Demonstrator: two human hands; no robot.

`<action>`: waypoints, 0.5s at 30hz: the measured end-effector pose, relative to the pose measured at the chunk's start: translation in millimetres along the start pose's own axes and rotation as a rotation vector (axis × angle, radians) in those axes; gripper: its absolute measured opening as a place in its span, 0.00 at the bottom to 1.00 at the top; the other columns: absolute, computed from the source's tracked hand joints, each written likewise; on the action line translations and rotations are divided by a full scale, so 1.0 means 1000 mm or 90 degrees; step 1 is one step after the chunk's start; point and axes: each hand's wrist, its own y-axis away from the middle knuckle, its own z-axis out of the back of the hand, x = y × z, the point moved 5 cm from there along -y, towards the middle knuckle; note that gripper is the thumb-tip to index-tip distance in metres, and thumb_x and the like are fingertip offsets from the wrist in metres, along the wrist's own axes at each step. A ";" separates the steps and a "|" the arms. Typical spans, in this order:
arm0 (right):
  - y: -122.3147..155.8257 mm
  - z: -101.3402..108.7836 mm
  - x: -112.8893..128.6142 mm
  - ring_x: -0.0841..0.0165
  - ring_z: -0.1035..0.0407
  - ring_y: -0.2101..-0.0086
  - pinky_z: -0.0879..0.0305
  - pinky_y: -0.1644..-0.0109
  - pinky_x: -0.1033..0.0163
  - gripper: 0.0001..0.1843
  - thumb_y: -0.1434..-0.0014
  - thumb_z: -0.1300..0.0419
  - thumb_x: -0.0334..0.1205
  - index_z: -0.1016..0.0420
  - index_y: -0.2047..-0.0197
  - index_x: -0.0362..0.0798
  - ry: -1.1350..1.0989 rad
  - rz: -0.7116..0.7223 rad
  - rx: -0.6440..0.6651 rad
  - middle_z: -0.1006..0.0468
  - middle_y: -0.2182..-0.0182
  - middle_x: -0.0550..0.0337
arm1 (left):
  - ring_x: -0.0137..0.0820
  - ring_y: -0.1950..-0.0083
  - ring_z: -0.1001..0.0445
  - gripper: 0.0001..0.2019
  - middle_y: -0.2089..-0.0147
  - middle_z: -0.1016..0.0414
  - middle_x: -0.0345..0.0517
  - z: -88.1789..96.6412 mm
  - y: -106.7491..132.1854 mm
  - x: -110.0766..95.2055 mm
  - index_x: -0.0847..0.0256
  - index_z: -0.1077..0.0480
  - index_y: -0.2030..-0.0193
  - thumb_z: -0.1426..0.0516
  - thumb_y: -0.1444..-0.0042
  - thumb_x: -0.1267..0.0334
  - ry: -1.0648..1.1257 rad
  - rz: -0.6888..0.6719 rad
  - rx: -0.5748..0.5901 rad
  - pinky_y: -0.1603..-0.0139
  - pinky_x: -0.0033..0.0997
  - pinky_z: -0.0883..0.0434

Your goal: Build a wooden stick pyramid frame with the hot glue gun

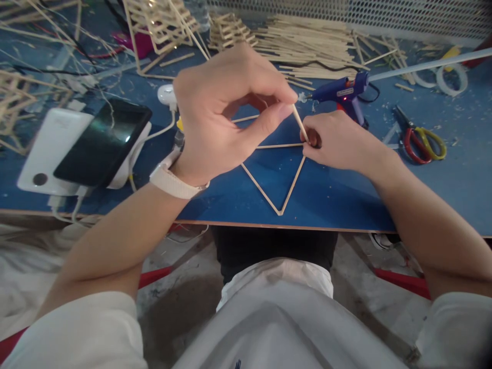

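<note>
My left hand (226, 113) is raised over the blue table, thumb and forefinger pinching the upper end of a thin wooden stick (300, 122). The stick slants down to my right hand (338, 141), whose fingers are closed at its lower end, beside a corner of a stick frame. That frame (260, 188) of thin wooden sticks lies flat on the table, with one pointed corner towards me. My left hand hides part of it. Just behind my right hand sits a blue glue gun (340, 91) with a small red light, its nozzle pointing left.
Scissors (421, 138) with red and yellow handles lie at right, near rings of clear tape (453, 79). At left are a black phone (103, 141) and a white power bank (52, 148) with cables. Loose sticks (303, 43) and stick lattices (161, 25) fill the back.
</note>
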 end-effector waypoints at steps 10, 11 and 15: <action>-0.001 -0.014 0.008 0.44 0.20 0.58 0.21 0.48 0.38 0.07 0.29 0.33 0.46 0.17 0.55 0.54 0.035 -0.027 -0.076 0.17 0.67 0.48 | 0.55 0.21 0.20 0.44 0.34 0.22 0.58 -0.027 -0.019 -0.016 0.57 0.29 0.24 0.51 0.22 0.20 -0.104 -0.030 -0.054 0.30 0.62 0.13; -0.001 -0.015 0.007 0.43 0.20 0.57 0.21 0.48 0.37 0.07 0.29 0.33 0.47 0.17 0.55 0.54 0.029 -0.027 -0.084 0.17 0.67 0.48 | 0.55 0.21 0.20 0.44 0.34 0.22 0.58 -0.027 -0.021 -0.019 0.57 0.30 0.24 0.51 0.21 0.20 -0.105 -0.031 -0.054 0.30 0.61 0.13; 0.002 -0.008 0.008 0.46 0.21 0.59 0.24 0.49 0.40 0.04 0.30 0.34 0.42 0.17 0.56 0.53 0.042 -0.049 -0.045 0.15 0.65 0.49 | 0.53 0.22 0.20 0.42 0.35 0.22 0.58 -0.023 -0.026 -0.025 0.57 0.29 0.24 0.51 0.21 0.21 -0.105 -0.026 -0.054 0.30 0.59 0.13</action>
